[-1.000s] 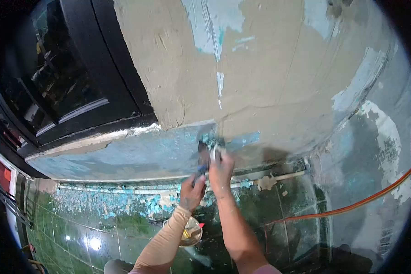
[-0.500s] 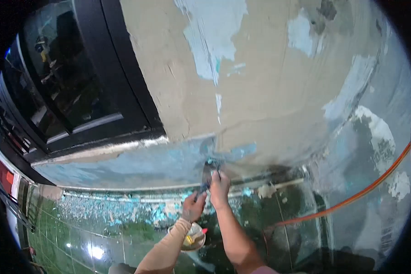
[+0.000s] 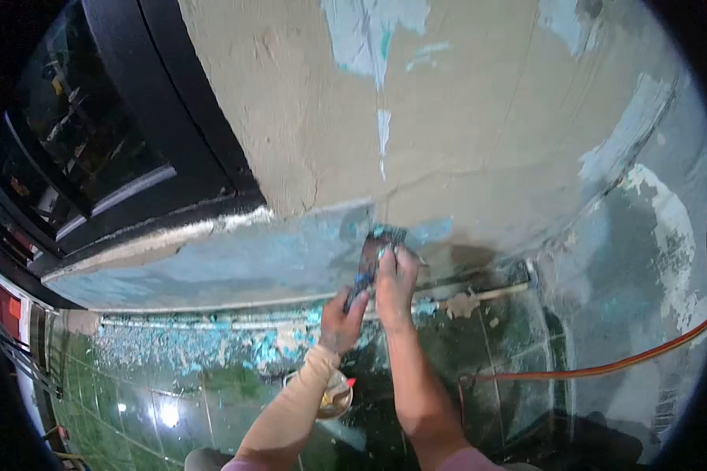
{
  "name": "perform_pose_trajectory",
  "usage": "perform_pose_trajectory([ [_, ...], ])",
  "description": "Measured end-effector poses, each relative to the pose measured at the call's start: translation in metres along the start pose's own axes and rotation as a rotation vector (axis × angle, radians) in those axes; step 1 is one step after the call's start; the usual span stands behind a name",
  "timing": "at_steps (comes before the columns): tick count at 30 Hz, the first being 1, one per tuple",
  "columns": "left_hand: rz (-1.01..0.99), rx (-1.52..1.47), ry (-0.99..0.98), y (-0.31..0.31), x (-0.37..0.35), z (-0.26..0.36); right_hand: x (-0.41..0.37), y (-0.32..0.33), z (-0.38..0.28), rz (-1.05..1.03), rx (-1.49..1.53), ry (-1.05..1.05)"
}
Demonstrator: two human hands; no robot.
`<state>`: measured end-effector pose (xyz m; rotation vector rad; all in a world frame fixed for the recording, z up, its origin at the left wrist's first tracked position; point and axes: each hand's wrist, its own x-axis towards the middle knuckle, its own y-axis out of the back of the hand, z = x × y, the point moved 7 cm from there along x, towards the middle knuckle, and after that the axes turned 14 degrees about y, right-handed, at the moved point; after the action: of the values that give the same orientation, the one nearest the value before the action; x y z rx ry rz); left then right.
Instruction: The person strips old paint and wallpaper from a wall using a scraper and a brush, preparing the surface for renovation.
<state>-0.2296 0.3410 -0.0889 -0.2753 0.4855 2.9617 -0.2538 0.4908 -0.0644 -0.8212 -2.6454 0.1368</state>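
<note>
A scraper [image 3: 371,250] with a dark, broad blade rests against the lower wall [image 3: 251,250], beside a stripped pale-blue area. Its handle, with a bit of blue near the blade, lies in my left hand [image 3: 341,322], fingers wrapped round it. My right hand [image 3: 394,292] is closed at the blade, fingers bunched and pressing on it. Turquoise flakes cling along the blade's upper edge. Below my hands, a round container [image 3: 336,399] holds something yellowish and a red-tipped item; my left forearm partly covers it.
Turquoise and pale paint chips [image 3: 204,345] litter the wet green tiles [image 3: 145,392] along the wall base. A dark-framed window [image 3: 126,157] stands at left. An orange hose [image 3: 605,365] crosses the right side, and a pale pipe [image 3: 503,292] runs along the wall's foot.
The view has shifted, so the wall appears higher. Both hands and the scraper have moved slightly up and right along the wall, and my grip looks the same.
</note>
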Motion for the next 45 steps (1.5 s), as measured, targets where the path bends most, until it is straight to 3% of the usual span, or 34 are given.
perform_pose_trajectory([
  [1,0.036,0.016,-0.038,0.000,0.006,0.015,0.012,-0.004,-0.007,0.008,0.035,0.034],
  [2,-0.012,-0.114,0.038,-0.005,0.002,-0.007,0.005,-0.004,0.006,0.005,-0.021,0.103],
  [5,-0.075,-0.206,0.071,-0.007,0.003,-0.025,-0.003,-0.011,0.014,-0.024,0.093,-0.088],
  [9,-0.055,-0.226,0.067,-0.010,-0.006,-0.012,-0.002,-0.007,0.019,-0.103,0.054,0.011],
  [14,0.011,-0.170,0.017,-0.007,-0.006,-0.001,0.000,-0.012,0.018,-0.010,0.176,-0.055],
  [17,-0.078,-0.228,0.103,-0.014,-0.004,-0.013,-0.001,-0.011,0.009,-0.012,0.175,-0.029],
  [22,0.026,-0.148,-0.041,-0.015,-0.012,0.014,0.003,-0.004,0.009,-0.019,0.081,0.001],
  [25,-0.042,-0.122,-0.028,-0.017,0.002,-0.003,0.004,-0.002,0.016,-0.030,0.050,0.019],
  [26,-0.164,-0.230,0.097,-0.020,0.006,-0.012,0.003,0.000,0.025,-0.038,0.034,-0.017],
  [29,-0.201,-0.339,0.115,-0.029,0.001,-0.002,0.006,-0.003,0.006,0.039,0.102,0.011],
  [30,-0.212,-0.313,0.112,-0.030,0.003,-0.005,0.007,-0.004,-0.008,0.033,-0.007,0.037],
  [33,-0.036,-0.156,-0.073,-0.031,-0.005,0.007,0.009,0.004,-0.016,-0.017,-0.169,0.150],
  [37,-0.048,-0.272,-0.010,-0.040,-0.003,0.005,0.013,0.014,-0.011,-0.054,-0.263,0.109],
  [38,-0.082,-0.270,0.003,-0.043,0.000,0.001,0.016,0.013,0.001,-0.135,-0.132,0.047],
  [41,-0.145,-0.296,0.048,-0.045,0.003,-0.002,0.017,0.012,-0.013,-0.073,-0.264,0.181],
  [42,-0.159,-0.287,0.051,-0.047,0.008,-0.005,0.021,0.011,-0.011,-0.156,-0.300,0.152],
  [45,-0.171,-0.288,-0.008,-0.047,0.009,-0.005,0.017,0.012,-0.003,-0.084,-0.165,0.039],
])
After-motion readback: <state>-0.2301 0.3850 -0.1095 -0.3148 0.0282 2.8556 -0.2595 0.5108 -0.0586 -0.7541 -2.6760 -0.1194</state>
